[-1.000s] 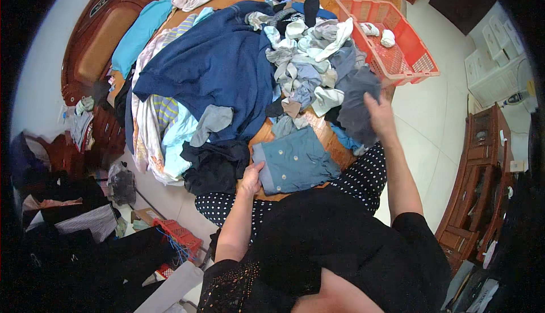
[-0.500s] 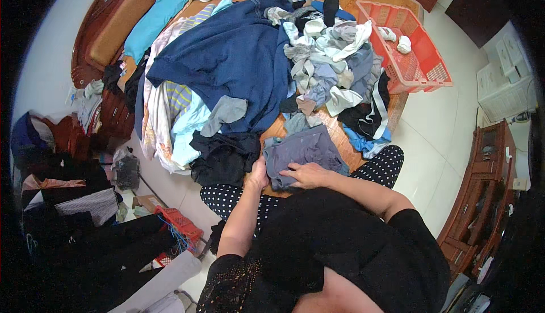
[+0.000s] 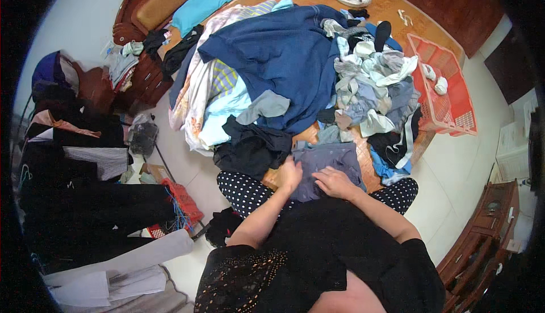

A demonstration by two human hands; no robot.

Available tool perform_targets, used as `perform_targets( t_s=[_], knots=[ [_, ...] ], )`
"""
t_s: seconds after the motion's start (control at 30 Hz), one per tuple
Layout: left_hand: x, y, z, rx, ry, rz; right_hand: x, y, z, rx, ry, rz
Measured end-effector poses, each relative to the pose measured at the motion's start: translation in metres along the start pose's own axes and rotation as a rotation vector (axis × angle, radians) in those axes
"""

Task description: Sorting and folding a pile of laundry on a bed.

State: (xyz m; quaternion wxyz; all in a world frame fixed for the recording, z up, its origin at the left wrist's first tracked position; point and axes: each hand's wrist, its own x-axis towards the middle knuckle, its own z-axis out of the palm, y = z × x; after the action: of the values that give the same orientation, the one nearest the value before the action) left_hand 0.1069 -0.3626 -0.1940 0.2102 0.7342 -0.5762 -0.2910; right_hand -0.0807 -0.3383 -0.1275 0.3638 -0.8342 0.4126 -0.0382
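Observation:
A dark grey garment (image 3: 335, 159) lies flat across my lap and the edge of the wooden surface. At its left edge my left hand (image 3: 290, 175) is closed on the cloth, its fingertips partly hidden. My right hand (image 3: 335, 182) rests on the lower middle of the garment, fingers apart and tips touching the fabric. A crumpled black garment (image 3: 250, 148) is just left of my left hand. Beyond it lies a grey sock (image 3: 264, 107), on top of a large navy blue garment (image 3: 284, 57).
A mound of socks and small clothes (image 3: 374, 80) lies to the right of the navy garment. Behind it stands a red plastic basket (image 3: 460, 117) with white rolled socks (image 3: 440, 86) inside. A turquoise cloth (image 3: 210, 3) lies at the far left. Dark clothes (image 3: 74, 171) crowd the left side.
The view has shifted, so the scene sits further right and lower. The grey garment is spread flatter toward my lap, and my right hand has drawn back along it.

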Motion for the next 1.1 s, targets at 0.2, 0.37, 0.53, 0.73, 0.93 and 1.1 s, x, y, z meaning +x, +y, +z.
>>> perform_targets(
  t_s=[0.2, 0.37, 0.53, 0.73, 0.93, 1.1],
  knots=[
    [0.006, 0.013, -0.003, -0.138, 0.035, 0.080, -0.019, 0.011, 0.001, -0.311, 0.302, -0.014],
    [0.013, -0.012, -0.007, 0.012, 0.031, -0.061, -0.065, 0.063, 0.045, -0.604, 0.142, 0.236],
    [0.004, -0.002, -0.031, 0.101, -0.082, -0.049, -0.092, 0.046, 0.020, -0.369, -0.107, 0.544],
    [-0.012, 0.019, -0.075, 0.156, 0.329, 0.139, -0.085, 0.019, -0.015, -0.064, 0.027, 0.597],
    [0.007, -0.010, -0.072, 0.523, 0.218, 0.266, -0.058, 0.003, -0.020, -0.025, 0.163, 0.319],
    [0.008, -0.001, -0.081, 0.280, 0.099, 0.289, -0.045, -0.004, -0.025, 0.135, 0.190, 0.171]
  ],
)
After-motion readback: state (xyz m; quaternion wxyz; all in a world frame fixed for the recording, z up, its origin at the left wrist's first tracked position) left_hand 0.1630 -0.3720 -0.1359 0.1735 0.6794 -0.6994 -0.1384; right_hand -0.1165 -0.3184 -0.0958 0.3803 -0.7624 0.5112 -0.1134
